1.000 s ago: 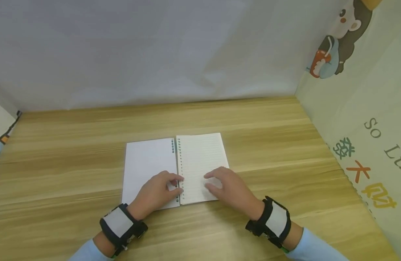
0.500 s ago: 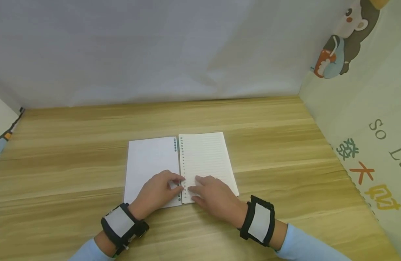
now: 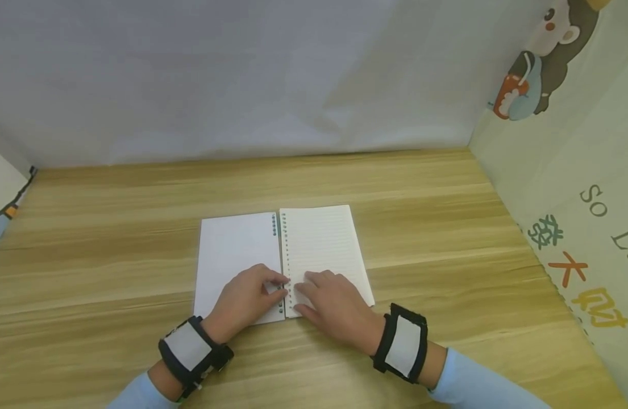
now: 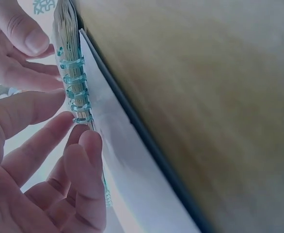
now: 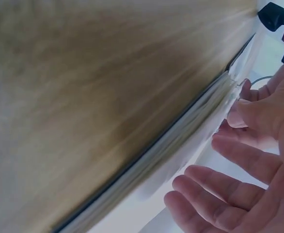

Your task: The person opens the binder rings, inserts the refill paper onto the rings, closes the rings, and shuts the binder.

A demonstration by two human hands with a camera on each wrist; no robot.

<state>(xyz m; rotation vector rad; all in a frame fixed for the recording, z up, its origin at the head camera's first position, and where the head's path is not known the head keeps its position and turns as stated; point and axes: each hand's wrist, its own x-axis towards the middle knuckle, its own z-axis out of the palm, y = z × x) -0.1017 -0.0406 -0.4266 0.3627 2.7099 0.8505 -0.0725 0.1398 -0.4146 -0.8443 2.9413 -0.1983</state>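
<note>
An open loose-leaf notebook lies on the table, with a plain white left side (image 3: 237, 238) and a lined page (image 3: 324, 238) with punched holes on the right. Teal plastic binding rings (image 4: 76, 90) run along its spine, threaded through the thick stack of sheets. My left hand (image 3: 247, 295) lies over the white side, its thumb and index finger pinching at the rings near the lower end of the spine. My right hand (image 3: 339, 307) rests on the lower part of the lined page, fingers loosely bent and spread, fingertips pointing to the spine, nothing held.
The wood-grain table (image 3: 114, 244) spreads around the notebook. A pale wall covering (image 3: 232, 85) rises behind it. On the right stands a panel (image 3: 559, 170) printed with a cartoon monkey and lettering. Each wrist wears a black strap (image 3: 403, 343).
My right hand has moved left and down from the page's right edge, its fingers now lower on the page near the spine. My left hand has stayed at the rings.
</note>
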